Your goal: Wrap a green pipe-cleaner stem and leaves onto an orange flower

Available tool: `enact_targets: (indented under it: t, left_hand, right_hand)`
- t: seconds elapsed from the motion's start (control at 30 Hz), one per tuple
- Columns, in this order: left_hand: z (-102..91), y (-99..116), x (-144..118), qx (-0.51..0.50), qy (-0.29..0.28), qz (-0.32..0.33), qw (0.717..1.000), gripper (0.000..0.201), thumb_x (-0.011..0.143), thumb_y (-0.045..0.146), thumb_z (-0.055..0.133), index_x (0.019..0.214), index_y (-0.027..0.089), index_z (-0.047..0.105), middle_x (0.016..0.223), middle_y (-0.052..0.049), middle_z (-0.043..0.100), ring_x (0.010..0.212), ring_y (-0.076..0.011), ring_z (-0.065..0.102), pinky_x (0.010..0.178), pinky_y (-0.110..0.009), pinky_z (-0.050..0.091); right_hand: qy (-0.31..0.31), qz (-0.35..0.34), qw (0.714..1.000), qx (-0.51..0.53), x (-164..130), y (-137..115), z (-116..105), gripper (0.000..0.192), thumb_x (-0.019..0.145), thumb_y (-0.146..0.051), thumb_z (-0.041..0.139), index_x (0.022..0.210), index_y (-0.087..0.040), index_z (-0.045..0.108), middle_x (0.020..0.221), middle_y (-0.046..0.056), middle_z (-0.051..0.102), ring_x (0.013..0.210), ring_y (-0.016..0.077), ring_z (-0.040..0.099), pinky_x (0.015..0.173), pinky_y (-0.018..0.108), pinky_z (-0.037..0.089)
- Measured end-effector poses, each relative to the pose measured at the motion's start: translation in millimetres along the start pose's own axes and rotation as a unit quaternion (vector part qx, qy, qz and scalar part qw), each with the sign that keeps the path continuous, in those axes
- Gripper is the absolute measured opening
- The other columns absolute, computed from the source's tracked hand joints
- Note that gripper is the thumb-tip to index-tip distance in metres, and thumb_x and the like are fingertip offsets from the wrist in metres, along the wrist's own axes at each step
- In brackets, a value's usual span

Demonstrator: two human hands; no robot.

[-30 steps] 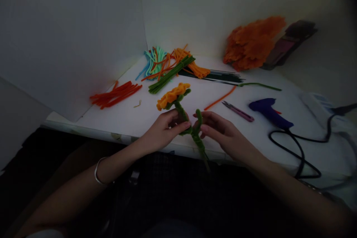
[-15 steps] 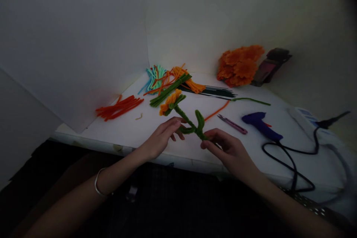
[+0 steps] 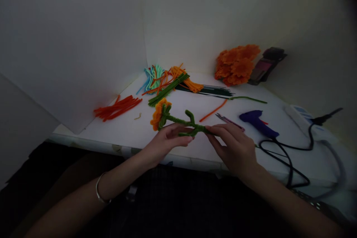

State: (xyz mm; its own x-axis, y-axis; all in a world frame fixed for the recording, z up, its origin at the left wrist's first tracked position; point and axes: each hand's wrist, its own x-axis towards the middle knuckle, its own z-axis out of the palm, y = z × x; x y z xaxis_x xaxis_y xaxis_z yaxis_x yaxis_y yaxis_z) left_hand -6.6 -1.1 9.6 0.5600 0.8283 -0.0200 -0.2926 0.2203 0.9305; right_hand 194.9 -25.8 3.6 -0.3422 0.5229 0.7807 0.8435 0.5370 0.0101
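A pipe-cleaner flower (image 3: pixel 159 114) with orange petals and a fuzzy green stem lies nearly level between my hands, its bloom to the left. Two green leaves stick out of the stem, one upward and one along the near side. My right hand (image 3: pixel 237 147) pinches the right end of the stem between thumb and fingers. My left hand (image 3: pixel 167 142) is closed around the lower leaf, thumb in front and fingers behind the stem. Beyond my right hand lie pink-handled snips (image 3: pixel 227 119), partly hidden by it.
Red pipe cleaners (image 3: pixel 118 108) lie at left. Behind are a green bundle (image 3: pixel 169 89), an orange bundle (image 3: pixel 192 83) and dark stem wires (image 3: pixel 214 91). Orange flowers (image 3: pixel 237 65) stand at the back. A purple glue gun (image 3: pixel 259 123) and a power strip (image 3: pixel 302 121) with cords occupy the right.
The flower has tipped from slanting upward to nearly level, its bloom now lower and further left. My left fingers have closed in on the leaf, and my right hand has shifted slightly right.
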Motion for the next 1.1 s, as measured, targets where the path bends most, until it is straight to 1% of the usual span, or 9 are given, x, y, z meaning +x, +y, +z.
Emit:
enact_targets:
  t: [0.13, 0.2, 0.27, 0.37, 0.53, 0.67, 0.77, 0.93, 1.1]
  left_hand:
    - [4.0, -8, 1, -0.074, 0.074, -0.012, 0.994, 0.018, 0.071, 0.026, 0.069, 0.087, 0.018, 0.067, 0.101, -0.006, 0.065, 0.099, -0.0199, 0.056, 0.081, -0.031, 0.041]
    - [4.0, -12, 2, -0.098, 0.106, -0.009, 0.990, 0.017, 0.072, 0.029, 0.067, 0.084, 0.017, 0.069, 0.094, -0.006, 0.067, 0.096, -0.0192, 0.057, 0.083, -0.032, 0.040]
    - [3.2, -14, 3, -0.107, 0.118, -0.005, 0.987, 0.018, 0.074, 0.029, 0.066, 0.084, 0.015, 0.069, 0.091, -0.007, 0.068, 0.095, -0.0187, 0.058, 0.087, -0.033, 0.039]
    - [1.5, -16, 5, -0.116, 0.115, 0.000, 0.987, 0.016, 0.074, 0.027, 0.066, 0.083, 0.015, 0.069, 0.087, -0.006, 0.069, 0.093, -0.0173, 0.059, 0.090, -0.033, 0.038]
    - [0.3, -17, 7, -0.113, 0.097, 0.006, 0.989, 0.015, 0.075, 0.026, 0.065, 0.083, 0.014, 0.070, 0.084, -0.005, 0.069, 0.088, -0.0154, 0.059, 0.092, -0.032, 0.038]
    - [0.0, -19, 6, -0.104, 0.109, 0.008, 0.989, 0.013, 0.074, 0.025, 0.066, 0.080, 0.014, 0.070, 0.084, -0.004, 0.068, 0.088, -0.0155, 0.059, 0.092, -0.031, 0.037]
    - [-0.4, -20, 6, -0.110, 0.122, 0.011, 0.986, 0.011, 0.072, 0.024, 0.067, 0.077, 0.014, 0.070, 0.081, -0.004, 0.068, 0.088, -0.0153, 0.059, 0.092, -0.031, 0.038]
    - [0.2, -18, 7, -0.127, 0.120, -0.004, 0.985, 0.013, 0.072, 0.024, 0.068, 0.076, 0.012, 0.070, 0.080, -0.005, 0.069, 0.087, -0.0151, 0.059, 0.092, -0.030, 0.038]
    - [2.6, -14, 5, -0.145, 0.124, -0.051, 0.980, 0.014, 0.072, 0.027, 0.067, 0.079, 0.015, 0.069, 0.088, -0.006, 0.069, 0.093, -0.0193, 0.059, 0.080, -0.031, 0.042]
  right_hand:
    - [-0.016, 0.018, 1.000, 0.015, -3, -5, 2, 0.015, 0.079, -0.015, 0.060, 0.093, -0.019, 0.060, 0.083, 0.002, 0.065, 0.074, 0.0111, 0.060, 0.064, 0.021, 0.046]
    - [-0.035, 0.030, 0.999, 0.028, -4, -8, 4, 0.013, 0.079, -0.017, 0.060, 0.092, -0.018, 0.061, 0.083, 0.002, 0.065, 0.073, 0.0106, 0.060, 0.061, 0.020, 0.045]
    - [-0.052, 0.036, 0.997, 0.035, -4, -10, 6, 0.011, 0.080, -0.018, 0.059, 0.092, -0.018, 0.061, 0.082, 0.002, 0.064, 0.072, 0.0103, 0.060, 0.059, 0.019, 0.044]
    - [-0.060, 0.031, 0.997, 0.025, -5, -11, 7, 0.010, 0.080, -0.018, 0.059, 0.090, -0.017, 0.062, 0.081, 0.002, 0.065, 0.071, 0.0101, 0.060, 0.058, 0.019, 0.044]
    - [-0.049, 0.003, 0.999, -0.009, -7, -11, 6, 0.008, 0.079, -0.017, 0.061, 0.087, -0.017, 0.063, 0.076, 0.000, 0.065, 0.066, 0.0085, 0.059, 0.054, 0.018, 0.040]
    - [-0.046, 0.000, 0.998, -0.032, -6, -13, 4, 0.006, 0.078, -0.018, 0.062, 0.085, -0.018, 0.063, 0.075, -0.001, 0.065, 0.063, 0.0074, 0.058, 0.049, 0.019, 0.036]
    - [-0.045, -0.005, 0.998, -0.034, -5, -14, 5, 0.005, 0.078, -0.018, 0.062, 0.083, -0.018, 0.063, 0.073, -0.002, 0.064, 0.063, 0.0072, 0.058, 0.049, 0.019, 0.036]
    - [-0.050, -0.008, 0.998, -0.035, -7, -13, 5, 0.003, 0.078, -0.017, 0.062, 0.081, -0.017, 0.061, 0.072, -0.002, 0.064, 0.062, 0.0071, 0.057, 0.049, 0.019, 0.035]
    - [-0.050, -0.007, 0.997, -0.058, -7, -11, 4, 0.004, 0.079, -0.018, 0.060, 0.083, -0.018, 0.060, 0.072, -0.001, 0.064, 0.061, 0.0075, 0.057, 0.047, 0.020, 0.032]
